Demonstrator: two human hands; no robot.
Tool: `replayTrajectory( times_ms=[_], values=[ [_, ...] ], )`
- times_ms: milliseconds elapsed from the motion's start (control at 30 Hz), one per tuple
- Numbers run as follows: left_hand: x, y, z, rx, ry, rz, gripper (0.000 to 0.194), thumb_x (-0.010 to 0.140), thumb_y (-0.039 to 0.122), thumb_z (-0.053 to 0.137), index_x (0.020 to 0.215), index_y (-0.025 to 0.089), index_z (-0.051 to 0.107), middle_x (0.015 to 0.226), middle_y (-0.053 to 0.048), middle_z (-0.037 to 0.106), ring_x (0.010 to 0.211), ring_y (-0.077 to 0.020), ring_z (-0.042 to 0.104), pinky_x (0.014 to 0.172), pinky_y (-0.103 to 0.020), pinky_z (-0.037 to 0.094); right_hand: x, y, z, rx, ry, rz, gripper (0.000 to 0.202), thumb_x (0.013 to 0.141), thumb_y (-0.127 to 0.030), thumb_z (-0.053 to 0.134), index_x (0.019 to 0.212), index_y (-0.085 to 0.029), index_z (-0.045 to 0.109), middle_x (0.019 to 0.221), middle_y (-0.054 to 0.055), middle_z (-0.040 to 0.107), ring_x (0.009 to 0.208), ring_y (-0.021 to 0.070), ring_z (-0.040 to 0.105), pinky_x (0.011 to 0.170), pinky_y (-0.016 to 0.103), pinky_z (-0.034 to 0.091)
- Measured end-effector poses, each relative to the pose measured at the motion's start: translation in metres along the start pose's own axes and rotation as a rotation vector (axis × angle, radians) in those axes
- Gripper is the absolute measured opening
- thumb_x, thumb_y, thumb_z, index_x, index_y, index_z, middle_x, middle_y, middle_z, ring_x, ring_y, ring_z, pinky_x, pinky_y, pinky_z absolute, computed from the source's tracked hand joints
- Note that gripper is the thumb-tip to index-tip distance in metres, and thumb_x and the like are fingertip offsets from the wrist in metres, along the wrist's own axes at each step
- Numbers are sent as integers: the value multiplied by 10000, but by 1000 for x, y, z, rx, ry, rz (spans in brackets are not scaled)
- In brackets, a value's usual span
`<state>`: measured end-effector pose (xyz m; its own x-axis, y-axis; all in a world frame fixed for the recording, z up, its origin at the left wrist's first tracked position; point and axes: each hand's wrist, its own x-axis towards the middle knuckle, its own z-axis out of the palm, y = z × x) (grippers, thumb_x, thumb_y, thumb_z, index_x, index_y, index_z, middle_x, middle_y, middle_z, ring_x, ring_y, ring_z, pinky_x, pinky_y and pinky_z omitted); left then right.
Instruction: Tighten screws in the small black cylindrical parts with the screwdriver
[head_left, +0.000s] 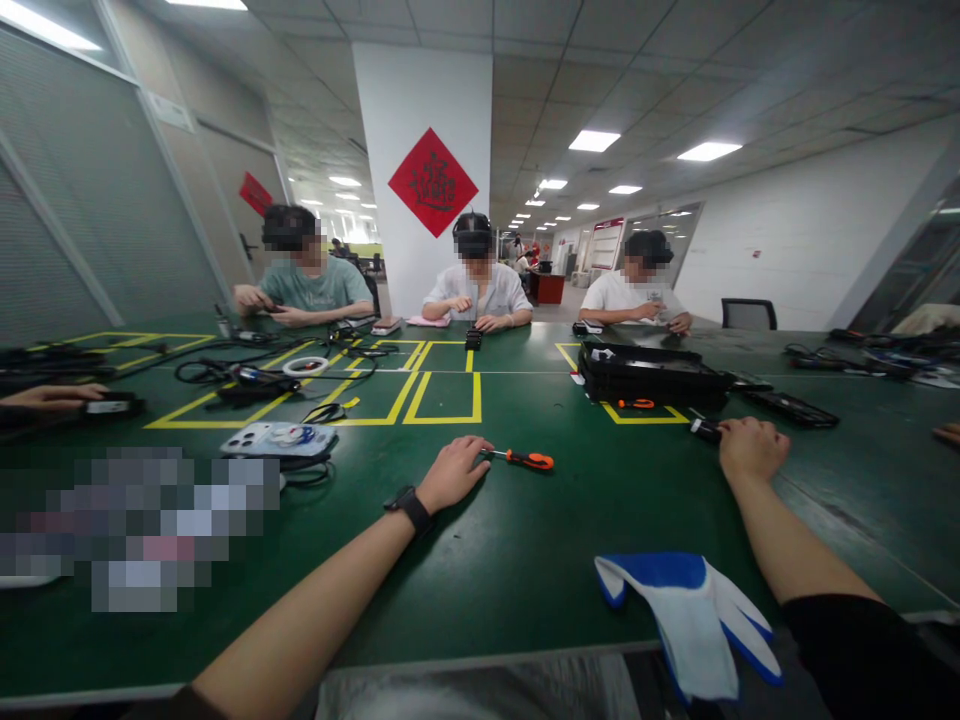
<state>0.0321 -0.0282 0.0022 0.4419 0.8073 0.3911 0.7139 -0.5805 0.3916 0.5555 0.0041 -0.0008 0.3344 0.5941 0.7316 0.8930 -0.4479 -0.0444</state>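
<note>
Hands, wearer's own: two, both bare, set well apart over one green table (555,520). Left hand (454,472): one, palm down, fingers loosely extended and only slightly spread, fingertips at the metal shaft end of an orange-and-black screwdriver (529,461); whether they pinch the shaft I cannot tell from where I stand. The screwdriver lies flat between the two hands, nearer the left, handle pointing away from it. Right hand (752,447): one, fingers curled narrow, thumb side against a small black piece with a white patch (705,430); how firmly it is gripped I cannot tell, the fingertips being hidden. Wristwatch (413,510): one, black, left wrist. Screwdrivers: two in all, the second (636,404) lying in front of a black tray (652,378). Glove (694,605): one, blue and white, draped over the near table edge. Phone (279,438): one, in a patterned case, left of the left hand. White ring-shaped coil (305,366): one, among black cables. Seated people across the table: three, each with a dark headpiece. Neighbour's hand (52,398) at the left edge: one, against a black box (114,405). Red diamond sign (433,183): one, on the white pillar (382,260).
</note>
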Motion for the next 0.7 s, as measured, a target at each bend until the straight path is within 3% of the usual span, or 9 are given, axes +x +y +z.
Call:
replayTrajectory(
  times_ms=[233,700],
  values=[
    [0,0,0,9,2,4,282,811,323,438,1066,252,536,1087,-60,540,1038,-216,467,897,-374,355,3,3,7,7,-52,1,245,783,-263,460,820,-174,685,863,135,602,862,284,433,690,407,256],
    [-1,2,-2,83,-22,-17,285,821,331,418,1076,249,516,1092,-50,531,1048,-204,456,899,-364,365,-2,-6,-8,-73,-196,-107,305,816,-307,426,889,-144,673,825,144,613,819,263,532,697,377,336]
  ],
)
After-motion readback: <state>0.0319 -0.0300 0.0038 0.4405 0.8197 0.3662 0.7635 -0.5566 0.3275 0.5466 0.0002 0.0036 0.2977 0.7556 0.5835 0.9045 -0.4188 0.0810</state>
